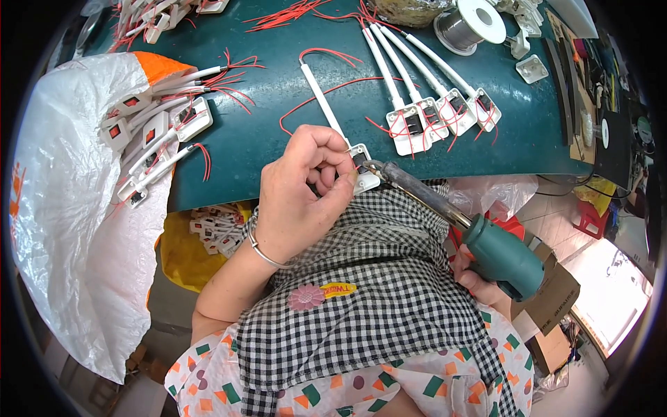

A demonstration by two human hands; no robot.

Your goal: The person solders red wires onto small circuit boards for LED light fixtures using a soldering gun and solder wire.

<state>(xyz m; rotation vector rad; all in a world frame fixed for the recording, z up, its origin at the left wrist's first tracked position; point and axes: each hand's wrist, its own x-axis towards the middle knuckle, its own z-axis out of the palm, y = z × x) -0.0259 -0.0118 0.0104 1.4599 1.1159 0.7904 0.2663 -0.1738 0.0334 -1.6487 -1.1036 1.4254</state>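
Green soldering iron (506,258) gripped in right hand (474,276); left hand (302,186) pinched closed at white housing (367,183), contents unclear; steady tip (375,166) best.

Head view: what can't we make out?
Head view, all:
Right hand: mostly behind the green handle.
Soldering-iron tip: too small to tell what it touches by the white housing.
Left hand: fingers cover whatever lies between them.
Brown bundle: cut off by the top edge.
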